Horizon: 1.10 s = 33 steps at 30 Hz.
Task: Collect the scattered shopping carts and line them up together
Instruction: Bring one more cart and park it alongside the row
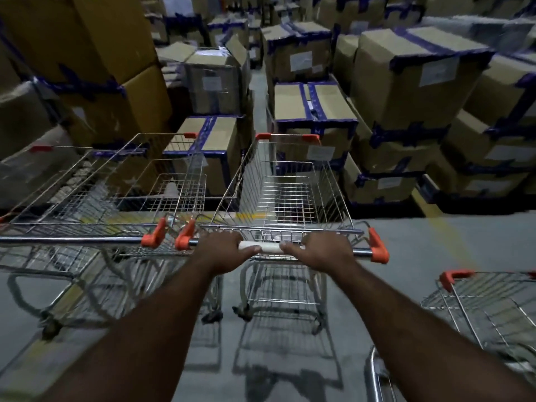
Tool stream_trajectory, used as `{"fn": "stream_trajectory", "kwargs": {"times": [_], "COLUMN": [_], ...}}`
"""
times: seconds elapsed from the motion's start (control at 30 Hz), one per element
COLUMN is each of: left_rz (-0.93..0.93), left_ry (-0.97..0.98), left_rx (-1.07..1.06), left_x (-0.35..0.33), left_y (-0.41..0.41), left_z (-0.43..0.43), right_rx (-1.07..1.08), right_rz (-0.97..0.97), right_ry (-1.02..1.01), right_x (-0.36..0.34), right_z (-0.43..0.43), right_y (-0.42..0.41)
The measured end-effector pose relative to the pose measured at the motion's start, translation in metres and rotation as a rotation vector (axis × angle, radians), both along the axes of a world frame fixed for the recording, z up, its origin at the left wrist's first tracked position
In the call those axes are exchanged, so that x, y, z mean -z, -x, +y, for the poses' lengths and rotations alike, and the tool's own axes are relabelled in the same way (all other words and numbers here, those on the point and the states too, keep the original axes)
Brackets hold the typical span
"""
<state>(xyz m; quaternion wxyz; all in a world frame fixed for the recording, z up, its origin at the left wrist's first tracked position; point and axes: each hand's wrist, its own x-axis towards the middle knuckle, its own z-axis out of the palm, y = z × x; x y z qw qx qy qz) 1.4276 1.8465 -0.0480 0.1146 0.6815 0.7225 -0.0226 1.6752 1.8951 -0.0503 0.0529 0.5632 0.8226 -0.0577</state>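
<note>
1. The person holds the middle cart (290,195) by its handle bar (271,246).
2. The left hand (223,252) is wrapped round the bar on the left side. Its grip is closed tight on the bar.
3. The right hand (322,252) is wrapped round the bar on the right side. Its grip is closed on the bar too.
4. A white piece of the bar shows between the two hands.
5. The middle cart stands on the gray floor (406,256) with its front pointing at the boxes (316,111).
6. The left cart (110,195) stands just beside it, side by side, facing the same way.
7. The orange ends (169,236) of the two handle bars are very close to each other.
8. A third cart (493,300) is low on the right, near the person's right arm and apart from the other two.
9. A shiny metal tube (375,375) shows at the bottom edge. It may be part of one more cart, but it is too blurry to tell.
10. The boxes are brown with blue tape and are stacked high in rows.
11. A yellow line (441,227) runs across the floor on the right.
</note>
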Motion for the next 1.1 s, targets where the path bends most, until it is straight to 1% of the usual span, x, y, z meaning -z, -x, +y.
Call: {"fn": "stream_trajectory", "kwargs": {"times": [0.13,0.27,0.37,0.47,0.6,0.73,0.9,1.0,1.1], "left_rz": [-0.008,-0.034,-0.03,-0.021,0.013,0.074,0.129,0.11,0.06], "left_ry": [-0.044,-0.043,-0.049,-0.057,-0.094,0.013,-0.033,-0.037,0.005], "left_rx": [-0.008,0.029,0.077,0.116,0.174,0.211,0.217,0.207,0.19], "left_x": [0.007,0.011,0.012,0.016,0.016,0.014,0.016,0.015,0.013], "left_y": [-0.024,-0.026,-0.03,-0.034,-0.033,-0.021,-0.028,-0.035,-0.041], "left_z": [-0.015,-0.036,-0.055,-0.079,-0.113,-0.149,-0.199,-0.226,-0.246], "right_rx": [0.006,0.001,0.006,0.045,0.065,0.067,0.066,0.058,0.086], "right_rz": [-0.001,0.027,0.052,-0.003,-0.081,-0.111,-0.084,-0.064,-0.028], "right_ry": [0.034,0.049,0.107,0.138,0.072,0.069,0.093,0.124,0.153], "right_x": [-0.005,-0.005,-0.008,-0.013,-0.014,-0.012,-0.012,-0.011,-0.008], "right_z": [-0.005,-0.027,-0.049,-0.077,-0.121,-0.17,-0.217,-0.233,-0.246], "right_y": [-0.018,-0.028,-0.037,-0.059,-0.075,-0.07,-0.077,-0.085,-0.097]}}
